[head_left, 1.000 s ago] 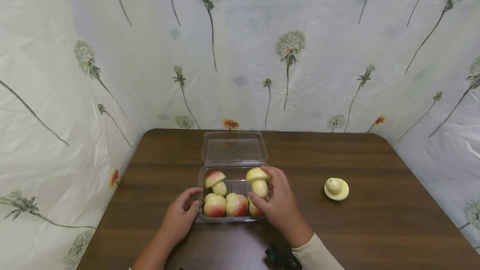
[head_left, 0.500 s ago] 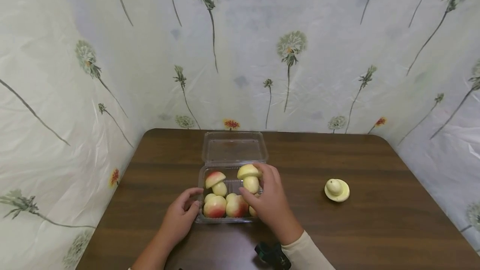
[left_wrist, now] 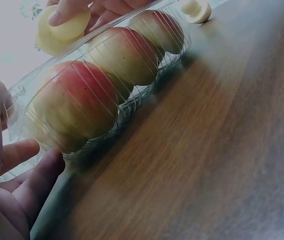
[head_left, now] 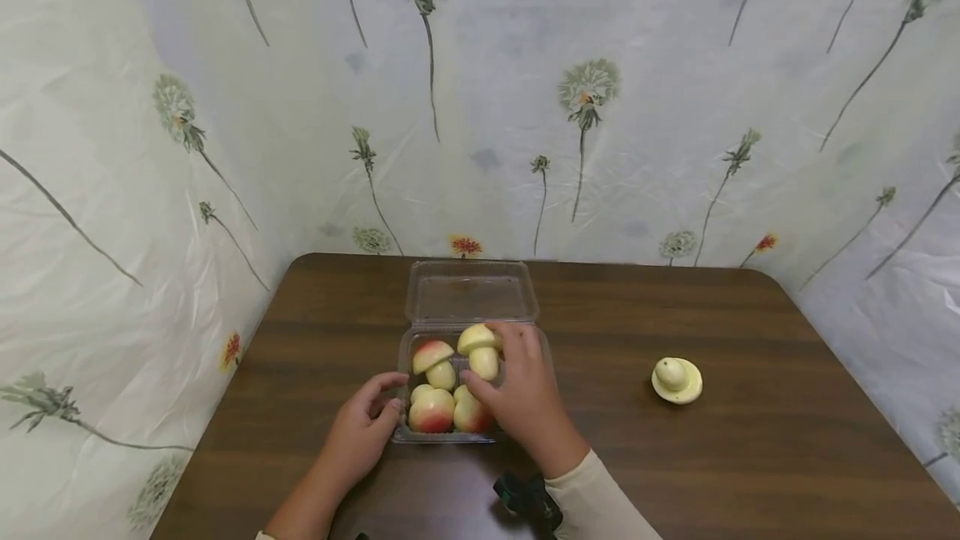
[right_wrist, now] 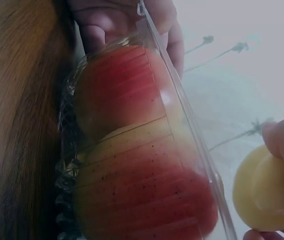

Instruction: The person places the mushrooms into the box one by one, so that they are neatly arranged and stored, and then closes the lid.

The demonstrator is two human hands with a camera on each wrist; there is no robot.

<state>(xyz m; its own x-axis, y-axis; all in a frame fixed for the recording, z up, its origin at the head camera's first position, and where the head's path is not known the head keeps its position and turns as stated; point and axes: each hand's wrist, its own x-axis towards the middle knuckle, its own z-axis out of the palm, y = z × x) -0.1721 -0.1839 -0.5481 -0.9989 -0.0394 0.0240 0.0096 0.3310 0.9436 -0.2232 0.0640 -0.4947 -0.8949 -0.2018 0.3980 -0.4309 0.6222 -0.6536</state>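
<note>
My right hand (head_left: 522,394) pinches a pale yellow toy mushroom (head_left: 482,352) over the right half of an open clear plastic box (head_left: 540,357). Its cap points away from me and its stem toward me. My left hand (head_left: 362,427) holds the left end of the box, thumb and fingers at its rim and wall. Inside the box, a red-capped mushroom (head_left: 432,362) lies at the back left. Along the front sit several mushrooms with red-blushed caps, such as the front-left mushroom (left_wrist: 77,100); the rightmost is hidden behind my right hand in the head view.
The hinged lid (head_left: 472,292) lies folded back toward the far table edge. Another pale mushroom (head_left: 677,380) rests stem-up on the brown wooden table (head_left: 600,307) at the right. A flower-printed curtain (head_left: 480,107) surrounds the table. A black device (head_left: 527,501) sits by my right wrist.
My right hand has carried the pale mushroom leftward across the box, closer to the red-capped mushroom at the back. My left hand stays at the box's left end.
</note>
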